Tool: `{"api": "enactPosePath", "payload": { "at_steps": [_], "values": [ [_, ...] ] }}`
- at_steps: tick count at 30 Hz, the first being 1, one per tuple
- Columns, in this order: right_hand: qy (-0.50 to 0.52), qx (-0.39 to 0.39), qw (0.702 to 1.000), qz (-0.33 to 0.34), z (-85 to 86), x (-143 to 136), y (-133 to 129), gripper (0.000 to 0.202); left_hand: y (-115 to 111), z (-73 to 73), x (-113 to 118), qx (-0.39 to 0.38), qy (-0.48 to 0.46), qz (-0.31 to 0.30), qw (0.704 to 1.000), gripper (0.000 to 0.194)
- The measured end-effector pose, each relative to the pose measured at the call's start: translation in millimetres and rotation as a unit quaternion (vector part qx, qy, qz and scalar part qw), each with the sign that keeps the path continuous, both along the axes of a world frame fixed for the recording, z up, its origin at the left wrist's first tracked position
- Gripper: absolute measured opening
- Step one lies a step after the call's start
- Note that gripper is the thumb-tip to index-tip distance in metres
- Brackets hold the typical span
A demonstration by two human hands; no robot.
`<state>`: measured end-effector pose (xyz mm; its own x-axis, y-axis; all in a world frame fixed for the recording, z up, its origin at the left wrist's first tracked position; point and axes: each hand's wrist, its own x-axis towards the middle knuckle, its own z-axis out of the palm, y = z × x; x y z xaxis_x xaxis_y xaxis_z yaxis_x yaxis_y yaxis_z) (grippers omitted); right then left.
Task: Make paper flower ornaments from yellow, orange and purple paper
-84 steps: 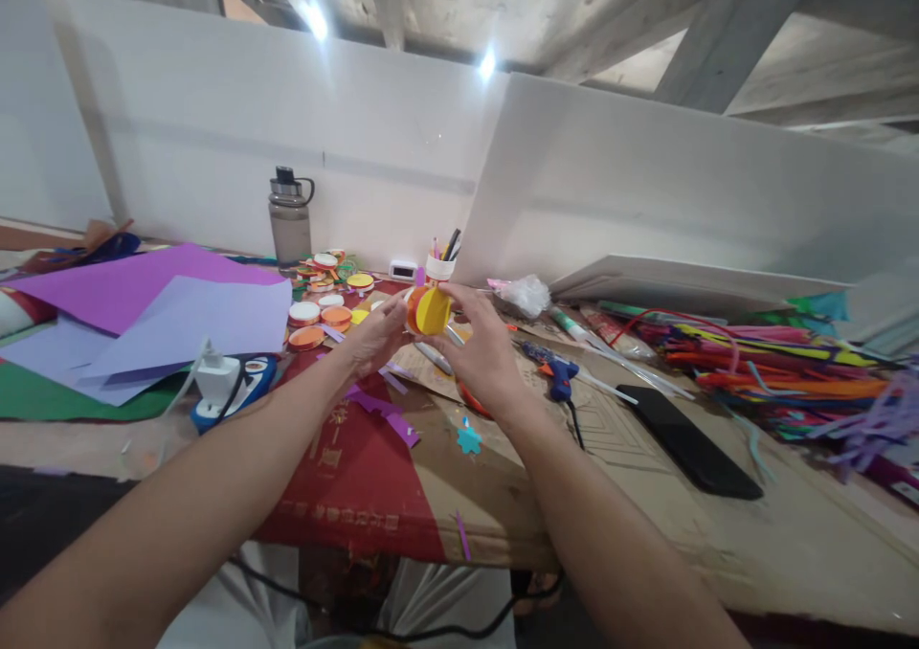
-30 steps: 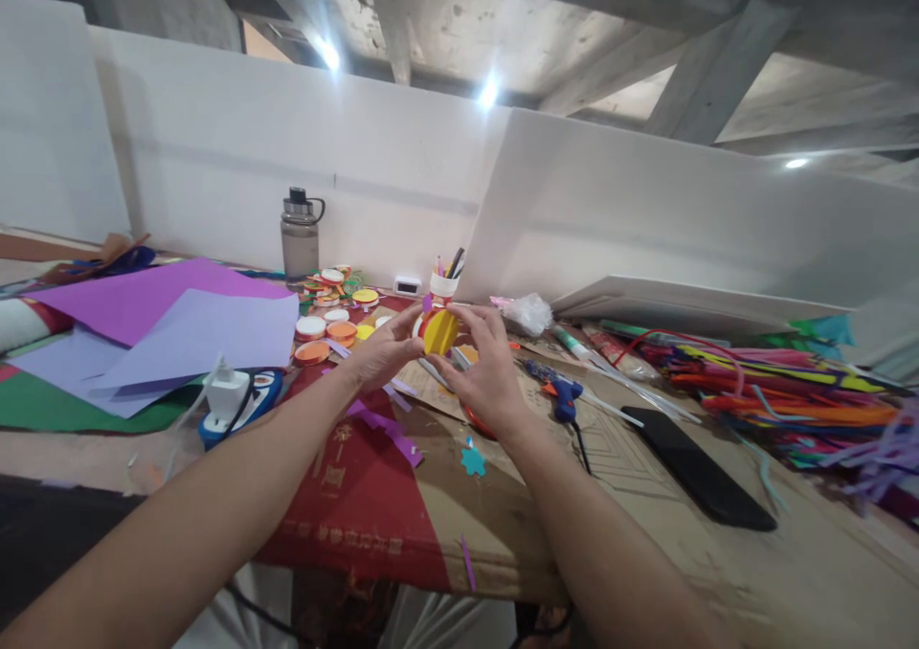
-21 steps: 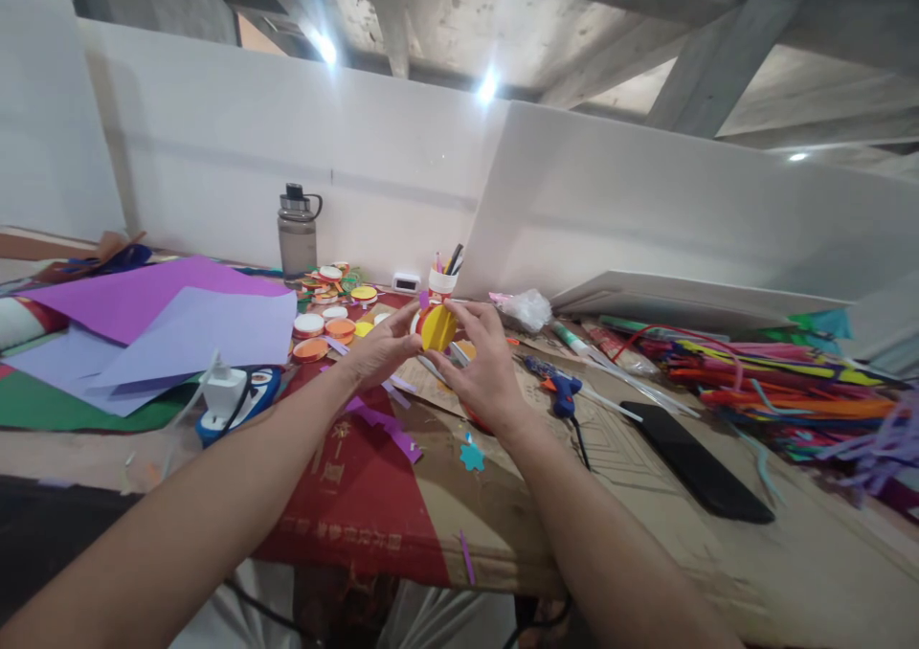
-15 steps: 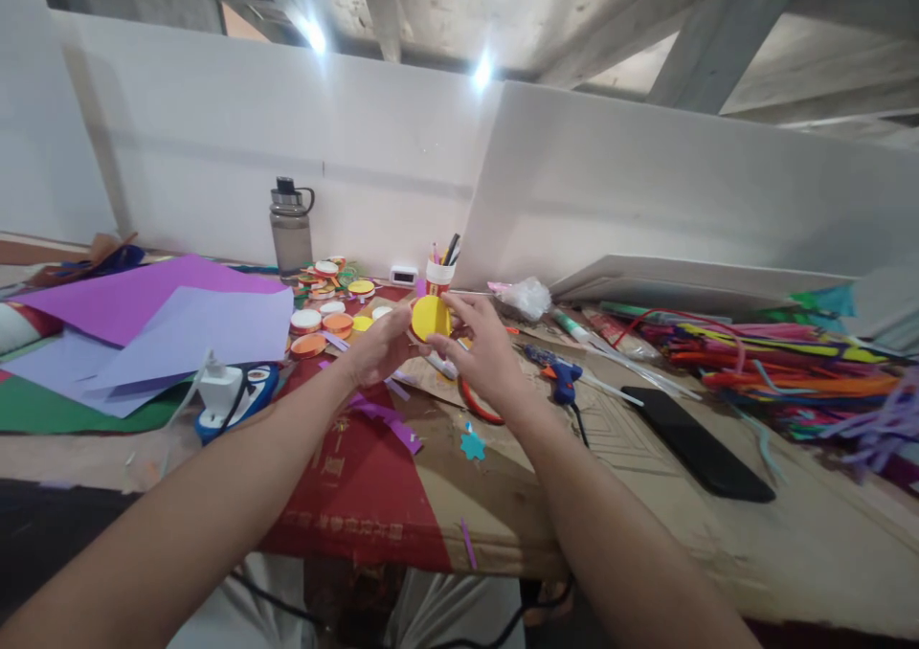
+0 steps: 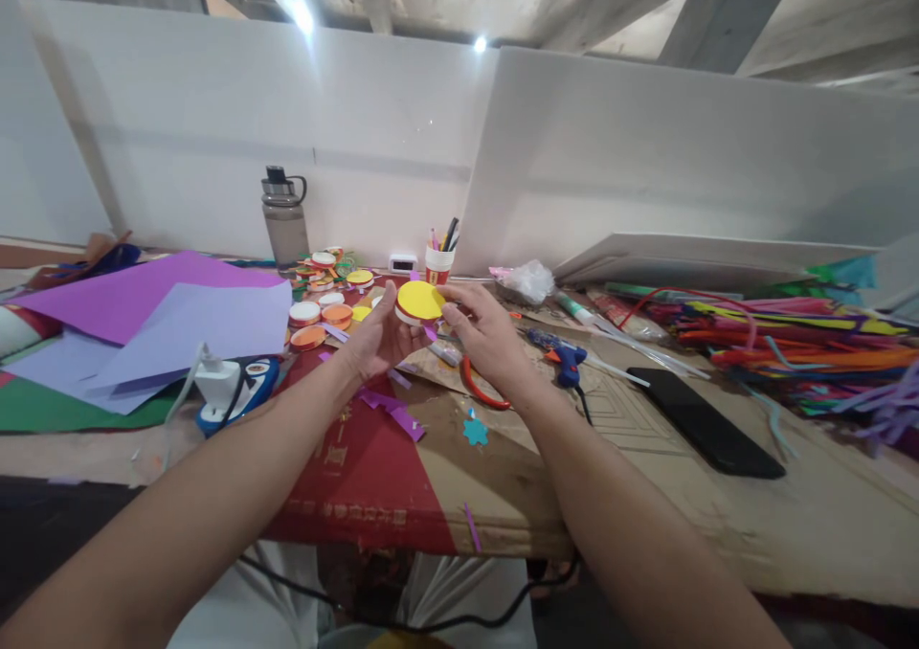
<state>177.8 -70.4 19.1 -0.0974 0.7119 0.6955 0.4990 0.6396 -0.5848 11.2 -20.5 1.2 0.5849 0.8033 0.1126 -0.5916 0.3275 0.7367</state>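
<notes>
Between my two hands, above the middle of the table, is a flat round disc with a yellow top (image 5: 421,299) and a red-and-white side. My left hand (image 5: 384,335) is closed round its left side and underside. The thumb and fingertips of my right hand (image 5: 482,325) pinch its right edge. Below the hands lie purple paper strips (image 5: 393,410) and a small blue gear-shaped cutout (image 5: 475,429). A red loop-shaped handle (image 5: 482,392) shows beside my right wrist. Further right rests a blue glue gun (image 5: 569,364) with an orange tip.
Several similar discs, such as an orange one (image 5: 308,338), lie left of my hands. Purple paper sheets (image 5: 193,333), a power strip (image 5: 258,386) and a bottle (image 5: 285,220) stand left. A paper cup (image 5: 438,266) holds pens. Right are a black phone (image 5: 704,424) and pipe cleaners (image 5: 790,338).
The disc has tilted from facing me to lying nearly flat, its yellow top upward and its side now showing. My left fingers have moved under it. The view has shifted slightly.
</notes>
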Motion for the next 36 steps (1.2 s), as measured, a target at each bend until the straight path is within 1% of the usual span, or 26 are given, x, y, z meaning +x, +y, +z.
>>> {"api": "enactPosePath", "payload": {
  "at_steps": [4,8,13,16,18,20,23,26,29,31,33,36],
  "values": [
    [-0.004,-0.001,1.0,-0.012,-0.2,-1,-2,0.028,3,-6.5,0,0.04,-0.002,0.011,0.999,0.039],
    [0.003,-0.013,1.0,-0.024,-0.6,-3,-4,0.032,5,-11.3,0,0.083,0.001,0.028,0.996,0.042],
    [0.0,-0.001,0.999,-0.05,-2.4,-2,-4,0.037,3,-8.3,0,0.093,0.027,0.016,0.995,0.041],
    [0.002,0.001,0.998,-0.06,-3.5,-3,-3,0.036,0,-5.6,1,0.112,0.027,0.009,0.993,0.04],
    [0.005,0.0,0.999,-0.051,-3.9,-4,-3,0.036,-2,-4.8,3,0.126,0.039,0.019,0.991,0.039],
    [0.025,-0.012,0.999,-0.038,-4.1,-5,-3,0.039,-3,-4.7,6,0.132,0.068,0.045,0.988,0.036],
    [0.086,-0.061,0.994,-0.027,-4.7,-6,0,0.041,-4,-5.8,8,0.134,0.09,0.079,0.984,0.036],
    [0.113,-0.101,0.988,-0.01,-5.6,-4,3,0.035,-1,-8.1,8,0.143,0.093,0.083,0.982,0.038],
    [0.121,-0.128,0.984,0.026,-6.2,-3,6,0.029,2,-9.0,6,0.178,0.1,0.089,0.975,0.035],
    [0.139,-0.142,0.979,0.04,-6.3,-3,6,0.027,2,-7.2,6,0.19,0.095,0.113,0.971,0.034],
    [0.164,-0.147,0.975,0.04,-6.4,-4,6,0.027,1,-4.1,6,0.184,0.088,0.14,0.969,0.034],
    [0.206,-0.153,0.966,0.041,-6.2,-5,6,0.031,-1,0.1,6,0.174,0.098,0.164,0.966,0.036]
  ]
}}
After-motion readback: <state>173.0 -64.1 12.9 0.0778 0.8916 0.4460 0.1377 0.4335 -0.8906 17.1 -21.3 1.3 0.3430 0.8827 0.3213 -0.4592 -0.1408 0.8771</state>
